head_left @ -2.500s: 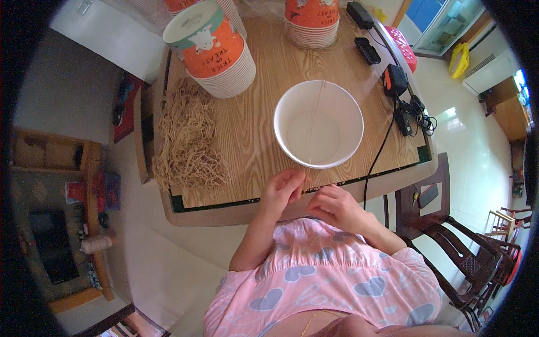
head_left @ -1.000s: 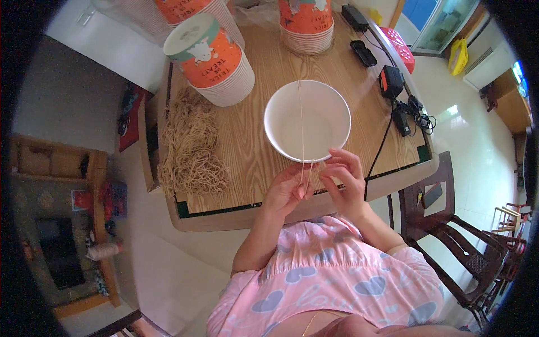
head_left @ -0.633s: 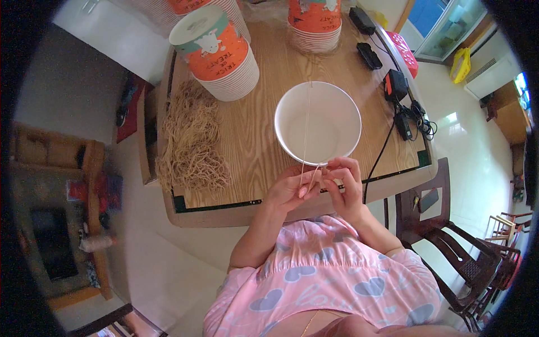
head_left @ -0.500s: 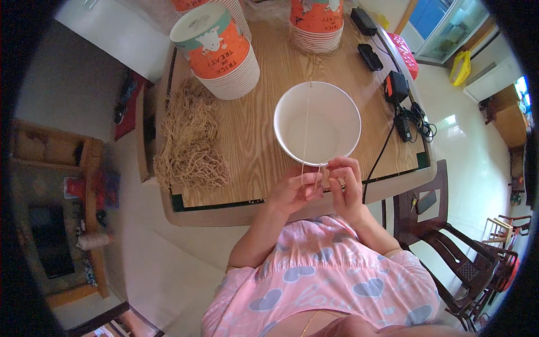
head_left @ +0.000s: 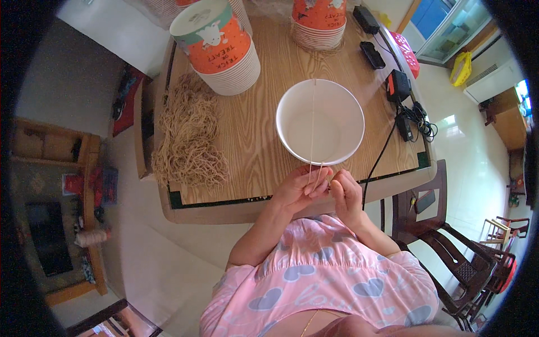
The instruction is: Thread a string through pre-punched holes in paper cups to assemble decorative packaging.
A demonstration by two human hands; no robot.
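A white paper bucket (head_left: pixel 295 129) lies at the table's near side with its open mouth toward me. A thin tan string (head_left: pixel 313 121) spans the mouth from the far rim to the near rim. Just below the near rim, my left hand (head_left: pixel 303 184) is closed on the string, which runs over its fingers. Close beside it my right hand (head_left: pixel 346 194) is pinched near the string's end; the fingers hide most of what they grip. A heap of tan strings (head_left: pixel 191 140) lies to the left on the wooden table (head_left: pixel 247 146).
An upside-down stack of orange and white buckets (head_left: pixel 222 53) stands behind the strings, another stack (head_left: pixel 319 25) at the far middle. Black power adapters (head_left: pixel 397 85) with a cable (head_left: pixel 418 124) line the right edge. A dark wooden chair (head_left: pixel 421 208) stands to the right, a phone on its seat.
The string across the bucket's mouth has straightened and shifted slightly right. My right hand's raised fingers have curled in and lowered toward my left hand. The view has shifted slightly.
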